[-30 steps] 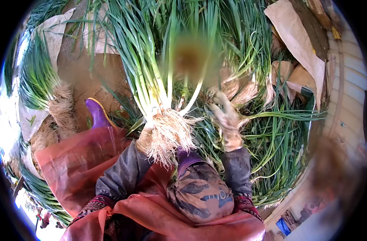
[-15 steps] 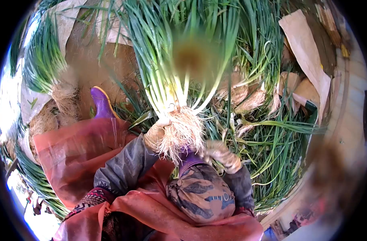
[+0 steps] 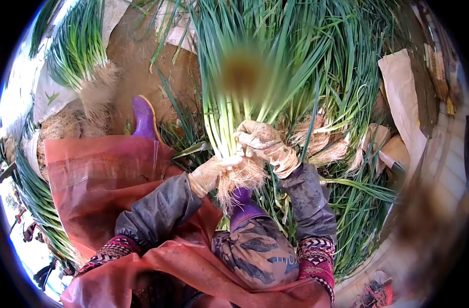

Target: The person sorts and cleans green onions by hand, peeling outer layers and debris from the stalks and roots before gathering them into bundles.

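Observation:
A bunch of green onions (image 3: 221,120) stands roots-down in front of me, pale stalks below and long green leaves fanning away. Gloved, my left hand (image 3: 205,175) is closed round the white base of the bunch from the left. From the right, my right hand (image 3: 265,146), also gloved, has its fingers curled against the lower stalks just above the roots. Stringy pale roots (image 3: 243,177) hang beneath both hands, over a purple boot (image 3: 245,208). A dark blurred spot hides part of the stalks and leaves.
More green onions (image 3: 342,97) lie in a heap at the right, with loose leaves (image 3: 355,231) below. A second bunch (image 3: 80,56) lies at upper left on pale sheeting. An orange-red apron (image 3: 101,179) covers my lap. Cardboard (image 3: 401,92) leans at right.
My right hand has come up and left from beside the roots onto the lower stalks. The left hand keeps its hold on the bunch. The view has shifted slightly.

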`<action>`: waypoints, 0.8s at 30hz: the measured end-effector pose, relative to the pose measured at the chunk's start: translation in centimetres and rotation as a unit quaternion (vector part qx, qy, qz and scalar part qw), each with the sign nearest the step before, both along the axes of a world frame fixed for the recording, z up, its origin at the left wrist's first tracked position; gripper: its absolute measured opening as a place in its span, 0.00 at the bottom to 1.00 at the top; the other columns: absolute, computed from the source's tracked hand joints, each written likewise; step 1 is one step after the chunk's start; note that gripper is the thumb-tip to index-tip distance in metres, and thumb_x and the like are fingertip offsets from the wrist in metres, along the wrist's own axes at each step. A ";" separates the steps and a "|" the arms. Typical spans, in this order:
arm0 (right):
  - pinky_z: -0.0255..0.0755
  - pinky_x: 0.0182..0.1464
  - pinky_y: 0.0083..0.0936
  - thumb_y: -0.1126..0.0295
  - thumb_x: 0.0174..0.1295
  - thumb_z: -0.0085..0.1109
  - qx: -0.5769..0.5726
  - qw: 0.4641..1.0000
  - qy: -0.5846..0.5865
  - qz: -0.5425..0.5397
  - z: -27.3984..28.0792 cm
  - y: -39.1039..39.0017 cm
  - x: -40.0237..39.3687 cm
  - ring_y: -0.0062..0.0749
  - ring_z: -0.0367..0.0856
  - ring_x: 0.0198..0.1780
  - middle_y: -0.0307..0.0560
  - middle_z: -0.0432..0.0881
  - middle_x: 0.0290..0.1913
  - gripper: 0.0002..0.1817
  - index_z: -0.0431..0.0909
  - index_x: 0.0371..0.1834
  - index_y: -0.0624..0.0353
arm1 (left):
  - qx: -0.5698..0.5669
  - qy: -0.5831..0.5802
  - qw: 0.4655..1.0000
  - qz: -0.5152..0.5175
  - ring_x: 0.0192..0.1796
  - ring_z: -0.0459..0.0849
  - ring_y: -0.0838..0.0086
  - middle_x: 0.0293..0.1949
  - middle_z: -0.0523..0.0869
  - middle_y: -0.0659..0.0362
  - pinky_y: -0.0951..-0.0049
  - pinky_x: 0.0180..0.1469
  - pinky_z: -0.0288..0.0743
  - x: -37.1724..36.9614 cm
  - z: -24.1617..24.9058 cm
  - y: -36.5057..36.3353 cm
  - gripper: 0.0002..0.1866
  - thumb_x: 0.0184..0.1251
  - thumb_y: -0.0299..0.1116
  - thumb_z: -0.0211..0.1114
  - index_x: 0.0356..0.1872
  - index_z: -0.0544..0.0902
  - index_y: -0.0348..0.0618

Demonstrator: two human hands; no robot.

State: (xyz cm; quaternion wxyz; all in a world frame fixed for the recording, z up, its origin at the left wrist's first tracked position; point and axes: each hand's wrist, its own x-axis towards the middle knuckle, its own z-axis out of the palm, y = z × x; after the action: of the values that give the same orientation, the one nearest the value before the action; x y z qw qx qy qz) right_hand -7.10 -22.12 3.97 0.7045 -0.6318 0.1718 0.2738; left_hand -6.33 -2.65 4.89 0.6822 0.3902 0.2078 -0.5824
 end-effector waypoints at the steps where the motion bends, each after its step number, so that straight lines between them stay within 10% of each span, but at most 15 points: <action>1: 0.70 0.23 0.15 0.64 0.68 0.55 0.096 0.994 0.023 -0.042 1.4 0.6 0.3 0.18 0.78 0.22 0.40 0.80 0.25 0.11 0.77 0.37 0.62 | 0.002 0.006 1.000 0.002 0.46 0.85 0.70 0.44 0.85 0.53 0.70 0.53 0.79 -0.5 -1.0 0.3 0.19 0.67 0.36 0.63 0.53 0.77 0.34; 3: 0.70 0.22 0.12 0.65 0.69 0.54 0.202 0.978 0.001 -0.055 7.4 0.1 0.0 0.17 0.77 0.21 0.41 0.81 0.26 0.12 0.77 0.39 0.65 | -0.187 -0.074 0.979 0.029 0.44 0.84 0.71 0.44 0.84 0.54 0.73 0.51 0.78 -1.3 -4.0 0.8 0.19 0.68 0.36 0.62 0.54 0.77 0.36; 5: 0.70 0.20 0.13 0.69 0.70 0.52 0.280 0.943 -0.055 -0.172 9.7 -0.4 -2.2 0.18 0.77 0.20 0.43 0.81 0.26 0.12 0.77 0.42 0.70 | -0.083 0.042 0.996 0.018 0.46 0.84 0.70 0.48 0.83 0.54 0.70 0.53 0.77 -0.8 -1.6 -0.4 0.19 0.67 0.32 0.63 0.56 0.76 0.36; 8: 0.73 0.23 0.13 0.76 0.67 0.55 -0.096 0.966 -0.184 -0.151 5.1 -2.1 -1.1 0.19 0.78 0.22 0.48 0.83 0.34 0.07 0.77 0.45 0.66 | -0.020 0.009 0.999 0.025 0.48 0.83 0.71 0.47 0.83 0.56 0.71 0.53 0.78 -0.6 -0.7 -1.0 0.19 0.66 0.27 0.62 0.57 0.75 0.35; 10: 0.76 0.29 0.19 0.77 0.63 0.55 -0.368 0.883 -0.290 0.036 4.5 -1.7 0.5 0.24 0.81 0.32 0.50 0.83 0.47 0.11 0.78 0.48 0.59 | -0.003 0.009 1.000 0.002 0.48 0.83 0.72 0.47 0.83 0.57 0.71 0.54 0.78 -0.3 -0.4 -1.0 0.19 0.65 0.26 0.62 0.57 0.76 0.35; 15: 0.76 0.31 0.22 0.75 0.62 0.54 -0.517 0.765 -0.340 0.178 -0.9 -0.7 0.4 0.25 0.81 0.36 0.49 0.83 0.45 0.15 0.78 0.52 0.59 | 0.058 -0.063 0.996 -0.029 0.48 0.83 0.73 0.46 0.84 0.58 0.72 0.53 0.78 -0.6 -1.3 -0.8 0.18 0.61 0.24 0.65 0.54 0.78 0.35; 18: 0.75 0.29 0.21 0.72 0.66 0.53 0.044 0.998 -0.039 0.023 0.6 -1.9 -0.4 0.22 0.79 0.27 0.43 0.81 0.33 0.15 0.77 0.55 0.65 | 0.026 -0.021 0.999 0.008 0.49 0.83 0.73 0.47 0.84 0.58 0.71 0.54 0.78 -0.5 -0.6 -0.9 0.18 0.63 0.24 0.64 0.55 0.78 0.35; 24: 0.78 0.34 0.17 0.75 0.65 0.55 0.154 0.973 0.093 -0.142 6.0 -6.9 -7.7 0.22 0.83 0.32 0.52 0.84 0.46 0.18 0.76 0.58 0.66 | -0.011 -0.011 1.000 -0.010 0.56 0.80 0.72 0.55 0.81 0.56 0.70 0.60 0.74 -0.4 -1.5 -0.3 0.22 0.65 0.24 0.59 0.61 0.74 0.34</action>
State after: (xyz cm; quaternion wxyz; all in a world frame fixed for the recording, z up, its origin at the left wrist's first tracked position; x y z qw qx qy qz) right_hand -14.79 -29.01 9.97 0.8059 -0.4564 0.2809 0.2517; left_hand -6.76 -2.99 3.43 0.6829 0.3911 0.1901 -0.5870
